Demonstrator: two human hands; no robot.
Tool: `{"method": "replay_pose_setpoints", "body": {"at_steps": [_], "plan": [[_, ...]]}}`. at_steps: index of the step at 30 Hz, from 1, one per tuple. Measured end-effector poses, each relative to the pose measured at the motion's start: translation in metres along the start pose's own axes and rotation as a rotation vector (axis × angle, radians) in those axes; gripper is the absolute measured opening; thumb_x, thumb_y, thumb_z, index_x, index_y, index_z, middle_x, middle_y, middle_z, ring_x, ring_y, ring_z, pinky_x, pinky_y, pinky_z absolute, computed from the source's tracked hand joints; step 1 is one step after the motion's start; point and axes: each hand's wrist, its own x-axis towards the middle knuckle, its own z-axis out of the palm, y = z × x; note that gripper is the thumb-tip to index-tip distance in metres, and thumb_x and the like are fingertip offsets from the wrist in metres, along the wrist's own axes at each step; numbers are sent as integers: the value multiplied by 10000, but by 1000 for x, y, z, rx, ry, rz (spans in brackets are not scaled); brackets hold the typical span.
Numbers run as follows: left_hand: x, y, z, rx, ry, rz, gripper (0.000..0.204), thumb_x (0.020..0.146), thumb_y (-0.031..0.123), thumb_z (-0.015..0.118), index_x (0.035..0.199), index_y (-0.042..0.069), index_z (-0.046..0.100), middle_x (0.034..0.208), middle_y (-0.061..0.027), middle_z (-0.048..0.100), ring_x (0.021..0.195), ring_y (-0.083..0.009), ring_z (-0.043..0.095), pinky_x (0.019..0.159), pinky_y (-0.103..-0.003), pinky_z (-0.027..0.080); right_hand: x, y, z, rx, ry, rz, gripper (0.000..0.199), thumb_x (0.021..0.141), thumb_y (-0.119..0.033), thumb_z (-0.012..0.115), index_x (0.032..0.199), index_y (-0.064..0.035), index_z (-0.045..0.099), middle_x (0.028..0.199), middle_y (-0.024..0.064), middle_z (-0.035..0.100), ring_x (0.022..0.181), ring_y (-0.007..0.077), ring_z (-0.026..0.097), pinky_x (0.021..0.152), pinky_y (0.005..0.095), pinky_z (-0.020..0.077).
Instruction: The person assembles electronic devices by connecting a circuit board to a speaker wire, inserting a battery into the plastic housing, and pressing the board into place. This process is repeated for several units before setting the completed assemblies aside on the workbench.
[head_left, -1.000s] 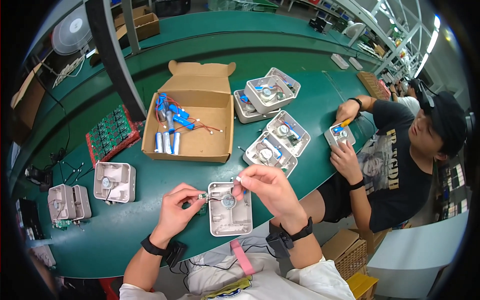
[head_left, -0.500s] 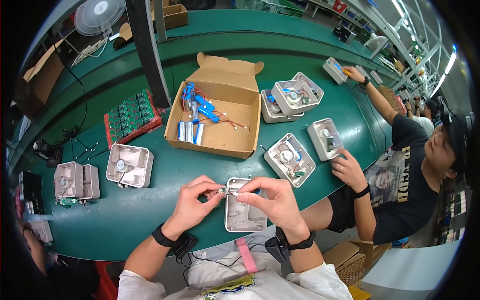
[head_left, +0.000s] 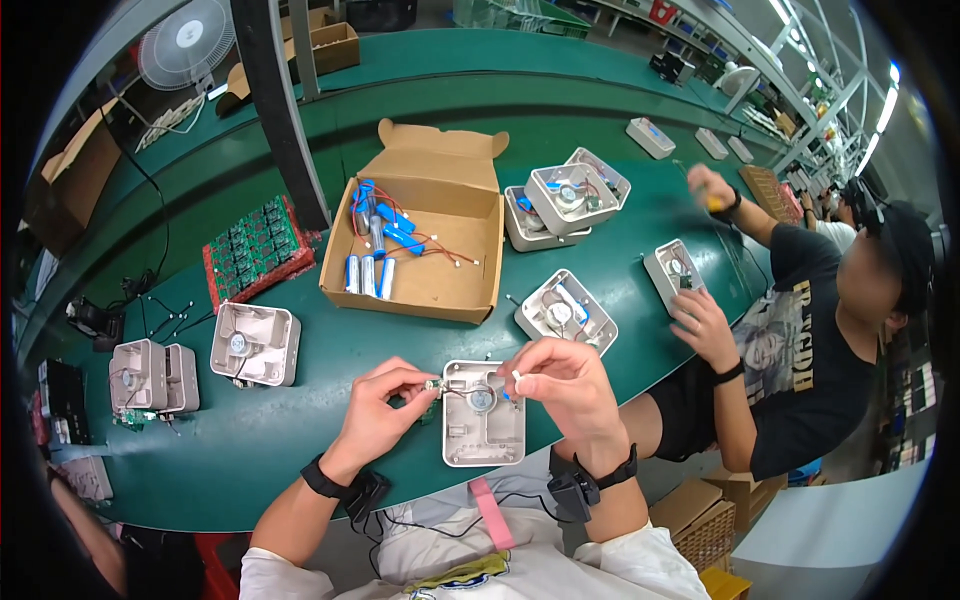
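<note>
An open light-grey plastic housing (head_left: 463, 447) lies on the green table in front of me, with a round speaker (head_left: 481, 401) inside it. My left hand (head_left: 378, 408) is closed in a pinch on a small green circuit board (head_left: 433, 385) at the housing's upper left edge. Above the right side of the housing, my right hand (head_left: 575, 392) pinches a small white connector (head_left: 517, 381). A bit of blue (head_left: 506, 394) shows beneath those fingertips; I cannot tell what it belongs to.
An open cardboard box (head_left: 425, 306) holds blue battery packs (head_left: 402, 240). Green circuit boards (head_left: 258, 250) are stacked at left, near grey housings (head_left: 255, 343). More housings (head_left: 572, 207) stand at right. A co-worker's hand (head_left: 708, 330) touches another housing (head_left: 672, 275).
My hands have moved apart; the right one has shifted away from the circuit board, uncovering the speaker. The co-worker's far hand has drawn back from a distant housing, and their nearer housing has moved rightward.
</note>
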Motion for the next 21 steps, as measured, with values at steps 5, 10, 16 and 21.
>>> {"method": "replay_pose_setpoints", "body": {"at_steps": [5,10,16,21], "plan": [[-3,3,2,-1,14,-13,159,912,-69,778,1068,-42,784,1016,-63,684,836,-104,655,729,-229,544,-1,-3,9,-141,73,-23,139,897,13,800,1013,50,733,991,129,767,904,182,728,865,313,570],[-3,8,5,30,39,-7,162,909,-62,782,1070,-36,784,995,-62,685,808,-101,653,703,-227,534,1,5,16,-449,166,-39,151,893,-16,827,1006,30,739,991,97,771,894,140,714,860,289,563],[3,24,16,159,91,89,178,897,-51,789,1073,-25,779,940,-58,678,717,-93,614,631,-236,495,6,13,37,-971,153,-337,153,848,-5,831,976,-20,747,925,77,739,822,185,683,793,335,506],[0,28,21,248,134,115,193,883,-67,779,1072,-27,774,923,-65,672,681,-98,591,602,-250,484,7,43,42,-1295,153,-659,183,793,12,815,947,-50,739,877,70,666,796,266,623,760,395,433]]}}
